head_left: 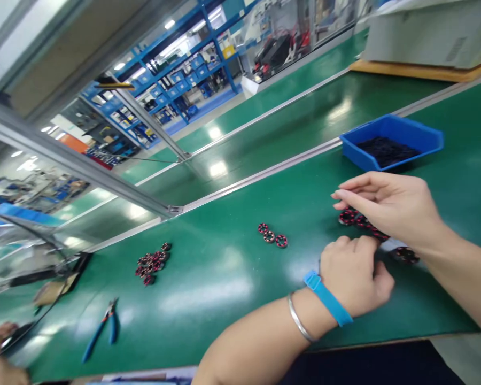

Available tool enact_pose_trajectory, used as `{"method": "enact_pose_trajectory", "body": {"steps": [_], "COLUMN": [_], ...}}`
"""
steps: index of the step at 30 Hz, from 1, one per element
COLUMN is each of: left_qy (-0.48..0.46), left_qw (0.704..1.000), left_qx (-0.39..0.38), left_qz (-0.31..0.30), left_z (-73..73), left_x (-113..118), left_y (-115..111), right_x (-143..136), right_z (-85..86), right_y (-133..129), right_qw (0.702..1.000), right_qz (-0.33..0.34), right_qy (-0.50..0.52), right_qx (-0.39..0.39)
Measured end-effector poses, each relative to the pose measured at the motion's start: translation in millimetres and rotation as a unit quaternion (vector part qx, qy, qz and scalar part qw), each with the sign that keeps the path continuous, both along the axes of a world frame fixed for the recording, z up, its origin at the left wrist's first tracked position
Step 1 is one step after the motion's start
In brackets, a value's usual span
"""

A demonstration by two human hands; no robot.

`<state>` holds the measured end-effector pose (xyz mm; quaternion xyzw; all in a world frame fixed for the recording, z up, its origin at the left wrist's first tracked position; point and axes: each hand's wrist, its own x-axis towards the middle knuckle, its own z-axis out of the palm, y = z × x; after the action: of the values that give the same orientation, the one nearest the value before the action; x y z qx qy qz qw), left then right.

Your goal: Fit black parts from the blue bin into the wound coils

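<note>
The left hand [355, 275] rests curled shut on the green table [232, 289]. The right hand [388, 206] hovers, fingers extended, over red-black rings [350, 216]. No writing is legible on the blue tray [388, 131].

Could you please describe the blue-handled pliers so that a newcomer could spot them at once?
On the green workbench, look to its near left corner. The pliers lie there alone, below the pile of small red-and-black rings. Their long blue handles set them apart from those round parts.

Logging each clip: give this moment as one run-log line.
left hand: fisted on mat | right hand: over rings | three rings mid-mat | ring pile, pliers left | blue bin behind
</note>
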<state>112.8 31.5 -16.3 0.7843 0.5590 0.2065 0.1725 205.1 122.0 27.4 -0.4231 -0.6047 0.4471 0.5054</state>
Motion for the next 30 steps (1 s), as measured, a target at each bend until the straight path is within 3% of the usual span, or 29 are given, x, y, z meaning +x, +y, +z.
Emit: {"method": "enact_pose_trajectory", "body": {"steps": [5, 10, 15, 23, 27, 30], "left_qy": [0.035, 0.087, 0.113, 0.125, 0.110, 0.043], "left_qw": [0.997, 0.981, 0.974, 0.979, 0.989, 0.995], "left_qx": [0.055, 0.117, 0.141, 0.120, 0.096, 0.066], "left_qz": [-0.029, -0.129, -0.140, -0.107, -0.012, 0.068], "left_z": [1.6, 8.0, 7.3, -0.3, -2.8, 2.4], "left_x": [-13.9, 16.1, 18.5, -17.6, -54.0, -81.3], "left_y": [-13.5, -1.7, 5.2, -22.5, -47.1, -61.1], "right_x": [-5.8, -2.2, -0.4, -3.4, -12.0, -21.1], "right_z": [-3.0, 4.2, 7.3, -7.1, -15.6, -22.8], "right_y": [-10.6, -4.7, 3.4, -1.7, -15.5, -28.7], "right_qw": [0.999, 0.999, 0.997, 0.996, 0.976, 0.961], "right_qz": [0.044, -0.034, -0.055, 0.074, 0.199, 0.249], "right_qy": [-0.009, 0.014, 0.045, 0.016, 0.003, -0.011], "right_qx": [-0.003, 0.029, 0.029, -0.038, -0.091, -0.118]}}
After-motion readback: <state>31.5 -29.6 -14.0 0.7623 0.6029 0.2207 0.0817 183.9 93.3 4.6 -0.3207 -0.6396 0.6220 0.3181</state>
